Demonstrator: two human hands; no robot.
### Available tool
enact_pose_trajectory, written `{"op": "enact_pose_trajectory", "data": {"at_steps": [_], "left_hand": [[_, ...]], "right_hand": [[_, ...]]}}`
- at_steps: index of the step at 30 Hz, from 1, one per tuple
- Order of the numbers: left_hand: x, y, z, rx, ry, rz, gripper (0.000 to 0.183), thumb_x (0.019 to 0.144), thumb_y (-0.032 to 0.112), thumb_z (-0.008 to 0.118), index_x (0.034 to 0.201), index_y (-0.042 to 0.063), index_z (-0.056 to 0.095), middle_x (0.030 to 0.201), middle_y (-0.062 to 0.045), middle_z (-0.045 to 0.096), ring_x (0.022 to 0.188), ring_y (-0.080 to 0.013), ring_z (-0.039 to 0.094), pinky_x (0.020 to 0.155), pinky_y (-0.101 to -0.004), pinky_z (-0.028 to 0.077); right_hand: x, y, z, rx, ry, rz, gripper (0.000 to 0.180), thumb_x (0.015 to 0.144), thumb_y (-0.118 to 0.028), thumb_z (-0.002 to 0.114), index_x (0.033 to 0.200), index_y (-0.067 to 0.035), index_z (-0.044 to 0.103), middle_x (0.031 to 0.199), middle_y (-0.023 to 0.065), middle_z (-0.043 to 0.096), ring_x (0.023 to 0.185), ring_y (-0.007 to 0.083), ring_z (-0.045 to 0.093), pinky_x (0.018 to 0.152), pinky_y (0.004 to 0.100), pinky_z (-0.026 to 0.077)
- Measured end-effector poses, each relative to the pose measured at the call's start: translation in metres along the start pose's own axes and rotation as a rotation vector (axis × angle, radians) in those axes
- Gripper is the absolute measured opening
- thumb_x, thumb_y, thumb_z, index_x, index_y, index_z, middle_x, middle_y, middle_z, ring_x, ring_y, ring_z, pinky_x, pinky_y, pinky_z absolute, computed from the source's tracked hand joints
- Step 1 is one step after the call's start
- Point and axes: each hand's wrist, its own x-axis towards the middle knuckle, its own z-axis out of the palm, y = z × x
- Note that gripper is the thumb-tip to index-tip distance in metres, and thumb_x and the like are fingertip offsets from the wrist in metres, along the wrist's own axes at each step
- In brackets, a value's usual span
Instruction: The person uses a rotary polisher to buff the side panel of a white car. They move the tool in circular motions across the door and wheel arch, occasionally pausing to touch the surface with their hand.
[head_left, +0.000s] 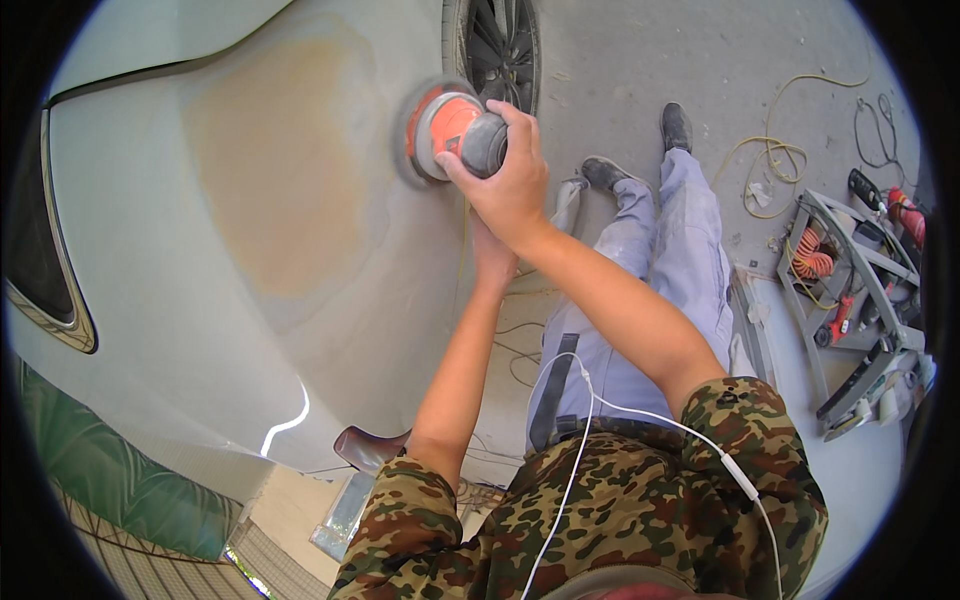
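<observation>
My right hand (525, 169) wraps the dark grey top of an orange-and-grey orbital sander (455, 127). The sander's round pad is blurred and lies against the car's pale rear body panel (315, 352), close to the wheel (504, 56). My left hand (491, 251) is below and behind the right one, under the sander; its fingers are hidden, so its hold cannot be made out. A broad tan, dull patch (277, 165) with feathered grey edges marks the panel left of the sander.
A tail light (367, 448) juts out near my left elbow. To my right stands a grey metal tool cart (855, 262) with a coiled orange hose (810, 255) and power tools. A yellow cord (772, 150) loops over the concrete floor. White earphone wires (589, 382) hang across my front.
</observation>
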Motion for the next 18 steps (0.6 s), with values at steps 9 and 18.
{"op": "enact_pose_trajectory", "data": {"at_steps": [9,18], "left_hand": [[-0.006,-0.023,0.004,0.097,0.159,0.106,0.049,0.106,0.026,0.078,0.148,0.006,0.065,0.132,-0.003,0.069,0.122,-0.0186,0.063,0.104,-0.0364,0.052],[0.013,0.007,-0.001,-0.037,0.03,-0.103,0.046,0.108,0.024,0.073,0.147,0.002,0.062,0.134,-0.005,0.068,0.121,-0.0192,0.063,0.105,-0.0381,0.052]], "right_hand": [[-0.016,-0.018,0.002,0.067,0.007,-0.212,0.079,0.075,-0.031,0.1,0.14,-0.012,0.059,0.132,0.0139,0.066,0.117,0.0361,0.071,0.097,0.0461,0.062],[0.009,-0.017,0.005,-0.022,0.077,-0.078,0.078,0.079,-0.034,0.097,0.142,-0.014,0.056,0.134,0.0135,0.062,0.112,0.0375,0.071,0.09,0.0492,0.063]]}}
